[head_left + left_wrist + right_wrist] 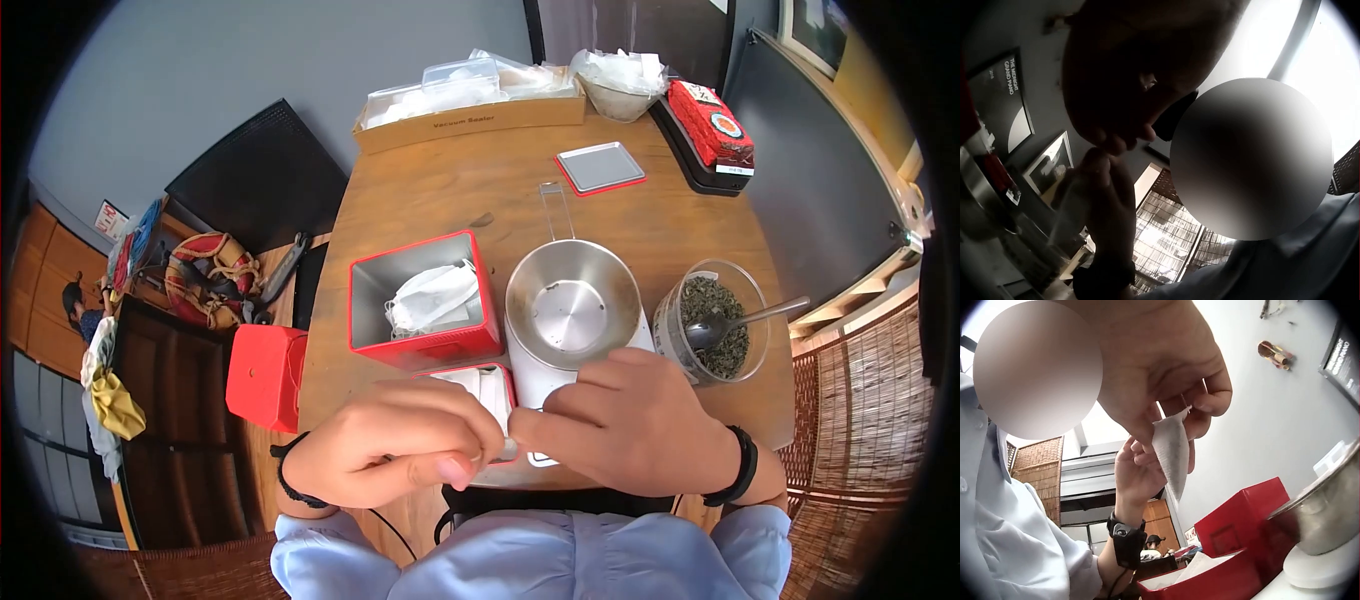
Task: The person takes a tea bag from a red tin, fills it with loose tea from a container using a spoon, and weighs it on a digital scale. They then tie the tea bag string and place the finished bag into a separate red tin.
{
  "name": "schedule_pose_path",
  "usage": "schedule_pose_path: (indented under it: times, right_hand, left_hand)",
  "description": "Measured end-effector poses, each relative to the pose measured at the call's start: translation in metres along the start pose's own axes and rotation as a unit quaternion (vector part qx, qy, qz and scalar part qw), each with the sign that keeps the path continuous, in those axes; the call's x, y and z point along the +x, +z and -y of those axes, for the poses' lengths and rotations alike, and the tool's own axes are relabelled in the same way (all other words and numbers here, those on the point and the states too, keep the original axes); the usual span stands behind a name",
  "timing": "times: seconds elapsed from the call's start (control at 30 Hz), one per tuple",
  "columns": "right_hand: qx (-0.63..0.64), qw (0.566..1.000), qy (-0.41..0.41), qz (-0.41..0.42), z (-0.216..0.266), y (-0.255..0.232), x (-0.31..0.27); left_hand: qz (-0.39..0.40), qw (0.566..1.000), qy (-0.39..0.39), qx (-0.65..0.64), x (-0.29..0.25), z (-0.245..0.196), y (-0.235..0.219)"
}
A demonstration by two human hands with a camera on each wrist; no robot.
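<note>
Both hands meet at chest height above the front of the table. My right hand (625, 425) pinches the top edge of a small white tea bag (1172, 450), which hangs pointed end down with a faint dark filling showing through. Opposite it, my left hand (410, 440) has its fingers curled and its fingertips at the bag's top. In the left wrist view the bag is a pale blur beside the right fingers. Below the hands is a small red tin (1210, 581) of flat white bags. A steel measuring pan (620, 290) stands on a white scale (528, 385).
A larger red tin (430, 350) holds white stringed bags. To the right, a glass jar (762, 355) contains dried leaves and a spoon (765, 313). Farther back are a small tray (600, 167), a cardboard box (470, 125), a bowl (618, 103) and a red packet (710, 130). A red lid (265, 375) sits left.
</note>
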State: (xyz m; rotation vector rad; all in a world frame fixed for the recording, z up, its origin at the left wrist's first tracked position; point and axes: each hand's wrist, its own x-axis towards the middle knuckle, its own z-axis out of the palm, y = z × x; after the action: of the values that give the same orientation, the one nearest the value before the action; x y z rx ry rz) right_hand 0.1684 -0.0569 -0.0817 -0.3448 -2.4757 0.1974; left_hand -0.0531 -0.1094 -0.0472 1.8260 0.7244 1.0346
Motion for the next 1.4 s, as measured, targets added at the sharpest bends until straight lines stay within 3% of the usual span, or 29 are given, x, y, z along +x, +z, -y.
schedule_pose_path:
  times: [0.1,0.27,0.33,0.47,0.63,0.77,0.83,0.9,0.97,1.03,1.17,1.23,1.27,1.33,1.37,1.4]
  right_hand:
    - [0.004,1.0,0.009,-0.023,-0.004,0.0,0.002]
    - [0.036,0.999,0.019,-0.015,-0.008,-0.002,0.001]
    - [0.039,0.999,0.016,-0.013,-0.008,0.0,0.001]
    - [0.046,0.999,0.022,0.003,-0.009,0.005,-0.005]
    - [0.022,0.998,0.053,-0.004,-0.018,-0.016,-0.009]
    - [0.003,0.992,0.117,-0.037,-0.033,-0.03,-0.016]
    - [-0.006,0.989,0.141,-0.049,-0.041,-0.033,-0.017]
    - [-0.045,0.972,0.191,-0.132,-0.047,-0.037,-0.016]
    - [-0.029,0.966,0.231,-0.113,-0.047,-0.051,-0.023]
    - [0.021,0.949,0.269,-0.164,-0.046,-0.056,-0.03]
    - [0.01,0.944,0.291,-0.157,-0.046,-0.063,-0.044]
    - [0.009,0.942,0.304,-0.145,-0.045,-0.064,-0.048]
    - [0.01,0.942,0.303,-0.144,-0.046,-0.063,-0.05]
    - [0.008,0.944,0.301,-0.138,-0.048,-0.062,-0.054]
    - [0.007,0.943,0.302,-0.137,-0.049,-0.062,-0.056]
    - [0.009,0.94,0.314,-0.137,-0.049,-0.064,-0.057]
  left_hand:
    - [-0.033,0.999,0.0,0.006,-0.012,-0.004,-0.008]
    - [0.007,0.998,0.031,0.055,-0.02,-0.004,-0.026]
    - [0.049,0.995,-0.021,0.083,-0.024,-0.007,-0.029]
    - [0.042,0.997,-0.025,0.066,-0.031,-0.006,-0.03]
    - [0.026,0.989,-0.015,0.145,-0.012,-0.005,-0.019]
    - [0.012,0.981,0.021,0.192,0.008,0.004,-0.015]
    - [0.021,0.955,-0.007,0.294,0.023,0.005,-0.013]
    - [0.028,0.951,-0.009,0.307,0.03,0.013,-0.012]
    - [0.015,0.945,-0.054,0.322,0.036,0.015,-0.011]
    - [-0.005,0.946,-0.047,0.322,0.037,0.021,-0.012]
    - [0.003,0.915,-0.011,0.402,0.045,0.028,-0.012]
    - [0.079,0.863,-0.022,0.499,0.05,0.032,-0.006]
    - [0.078,0.863,-0.023,0.499,0.053,0.034,-0.003]
    - [0.184,0.803,-0.007,0.567,0.062,0.04,0.001]
    - [0.184,0.804,-0.006,0.566,0.066,0.043,0.004]
    - [0.216,0.772,-0.025,0.597,0.07,0.046,0.006]
